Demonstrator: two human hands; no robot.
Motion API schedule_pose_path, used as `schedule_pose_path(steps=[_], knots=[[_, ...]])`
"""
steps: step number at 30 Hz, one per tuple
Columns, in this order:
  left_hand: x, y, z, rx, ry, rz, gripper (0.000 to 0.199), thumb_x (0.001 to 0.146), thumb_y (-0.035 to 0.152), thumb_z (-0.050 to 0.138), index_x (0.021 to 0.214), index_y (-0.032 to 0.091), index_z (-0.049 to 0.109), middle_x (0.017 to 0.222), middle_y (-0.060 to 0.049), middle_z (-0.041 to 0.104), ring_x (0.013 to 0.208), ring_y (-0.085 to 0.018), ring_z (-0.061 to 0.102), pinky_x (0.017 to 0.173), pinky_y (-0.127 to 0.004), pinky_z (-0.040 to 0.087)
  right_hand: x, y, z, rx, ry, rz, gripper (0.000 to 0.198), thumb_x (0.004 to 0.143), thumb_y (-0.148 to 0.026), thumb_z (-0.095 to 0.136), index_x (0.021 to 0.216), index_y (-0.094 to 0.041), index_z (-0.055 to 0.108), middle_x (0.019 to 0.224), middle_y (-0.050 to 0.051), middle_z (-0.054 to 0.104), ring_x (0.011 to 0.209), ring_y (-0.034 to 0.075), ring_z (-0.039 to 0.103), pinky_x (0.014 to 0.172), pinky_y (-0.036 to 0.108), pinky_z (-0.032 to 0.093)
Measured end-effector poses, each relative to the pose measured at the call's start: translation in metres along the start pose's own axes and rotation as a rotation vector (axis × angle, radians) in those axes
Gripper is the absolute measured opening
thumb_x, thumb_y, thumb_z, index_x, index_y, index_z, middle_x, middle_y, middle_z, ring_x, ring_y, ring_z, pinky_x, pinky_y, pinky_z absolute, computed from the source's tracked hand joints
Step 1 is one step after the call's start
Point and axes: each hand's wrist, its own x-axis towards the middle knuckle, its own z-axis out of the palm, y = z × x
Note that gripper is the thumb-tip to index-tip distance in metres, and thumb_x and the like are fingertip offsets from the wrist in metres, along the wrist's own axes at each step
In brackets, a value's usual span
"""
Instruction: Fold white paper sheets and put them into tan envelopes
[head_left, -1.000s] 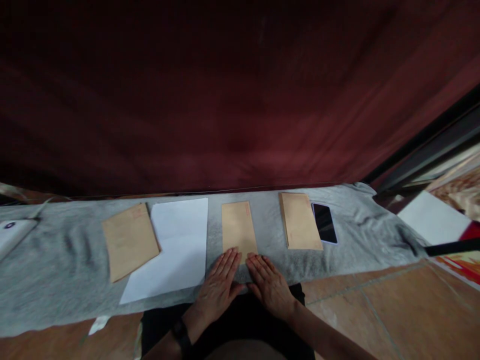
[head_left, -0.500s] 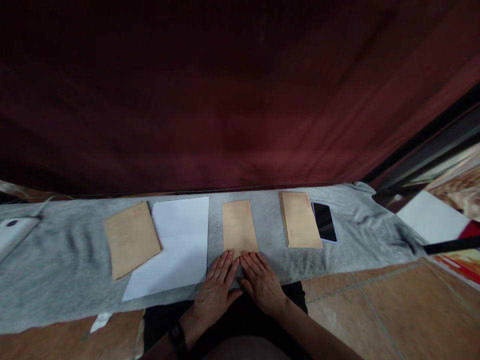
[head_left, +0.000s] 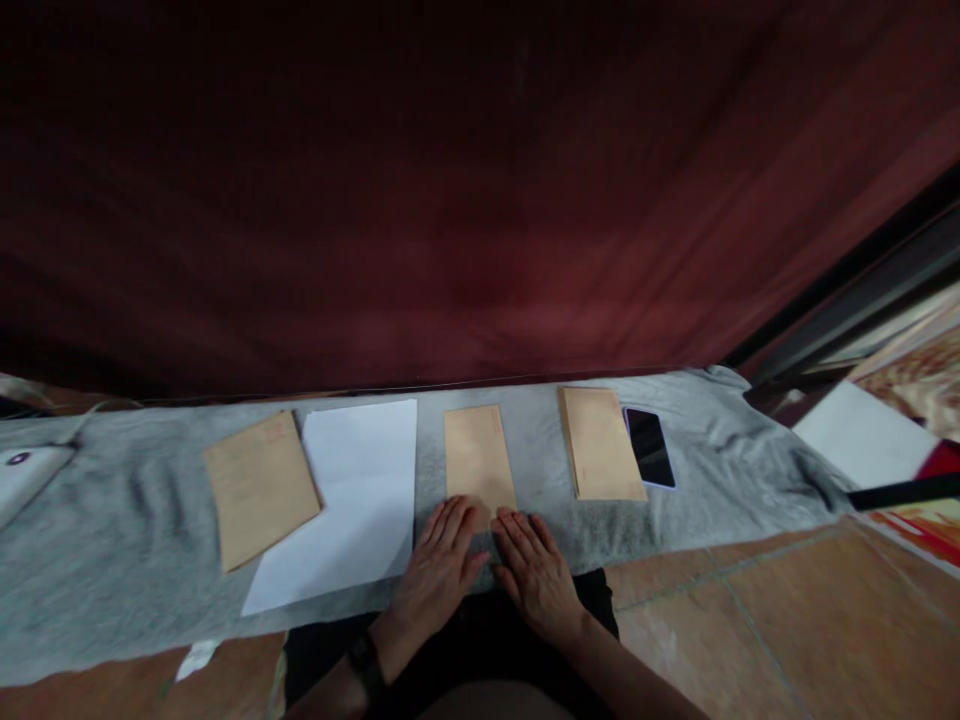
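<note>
A single brown paper envelope [head_left: 480, 450] with small red print lies in front of me on the grey cloth. My left hand [head_left: 442, 560] rests flat on its near left edge, fingers stretched out. On its near right edge lies my right hand [head_left: 536, 575], also flat, with its fingers out. The fingertips cover part of the envelope's near end. To the left are white paper sheets [head_left: 360, 490], partly covered by a stack of brown envelopes [head_left: 262, 490]. Another envelope stack [head_left: 602, 445] sits to the right.
A phone [head_left: 650, 448] lies beside the right stack, slightly under its edge. At the far left is a white device [head_left: 30, 475] with a cable. A dark red panel [head_left: 480, 250] rises behind the grey cloth [head_left: 720, 470]. Tiled floor [head_left: 750, 600] shows below.
My hands have moved slightly apart along the envelope's near end, the right one shifting rightward. The envelopes, papers and phone keep their arrangement; the view has shifted a little.
</note>
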Motion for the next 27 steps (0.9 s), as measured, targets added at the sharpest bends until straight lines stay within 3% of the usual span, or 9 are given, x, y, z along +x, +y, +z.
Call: schedule_pose_path(steps=[4, 18, 23, 27], knots=[[0.038, 0.002, 0.005, -0.005, -0.022, 0.013, 0.056, 0.104, 0.044, 0.038, 0.154, 0.019, 0.040, 0.161, -0.011, 0.041, 0.151, -0.024, 0.033, 0.124, -0.047, 0.030, 0.000, -0.002, 0.003, -0.014, 0.021, 0.012, 0.057, 0.103, -0.027, 0.049, 0.157, -0.019, 0.036, 0.156, 0.008, 0.048, 0.144, 0.024, 0.045, 0.124, 0.046, 0.032], [0.148, -0.030, 0.034, -0.017, -0.017, -0.129, 0.058, 0.100, 0.036, 0.039, 0.157, 0.025, 0.036, 0.163, -0.007, 0.038, 0.155, -0.029, 0.023, 0.125, -0.060, 0.017, 0.002, -0.005, 0.004, -0.064, 0.022, 0.030, 0.060, 0.099, -0.022, 0.051, 0.158, -0.019, 0.035, 0.159, 0.005, 0.043, 0.145, 0.023, 0.044, 0.124, 0.044, 0.033], [0.163, -0.034, 0.037, -0.018, -0.016, -0.149, 0.056, 0.102, 0.039, 0.037, 0.154, 0.018, 0.039, 0.162, -0.010, 0.039, 0.154, -0.032, 0.026, 0.124, -0.061, 0.019, 0.003, -0.005, 0.004, -0.085, 0.023, 0.028, 0.062, 0.098, -0.023, 0.053, 0.157, -0.019, 0.037, 0.161, 0.003, 0.041, 0.144, 0.023, 0.045, 0.124, 0.043, 0.031], [0.151, -0.029, 0.033, 0.006, 0.003, -0.136, 0.056, 0.101, 0.033, 0.034, 0.155, 0.018, 0.038, 0.161, -0.010, 0.042, 0.152, -0.032, 0.032, 0.124, -0.060, 0.026, 0.005, -0.006, 0.005, -0.122, 0.051, 0.027, 0.061, 0.096, -0.022, 0.055, 0.155, -0.020, 0.041, 0.159, 0.002, 0.044, 0.143, 0.023, 0.047, 0.124, 0.042, 0.032]])
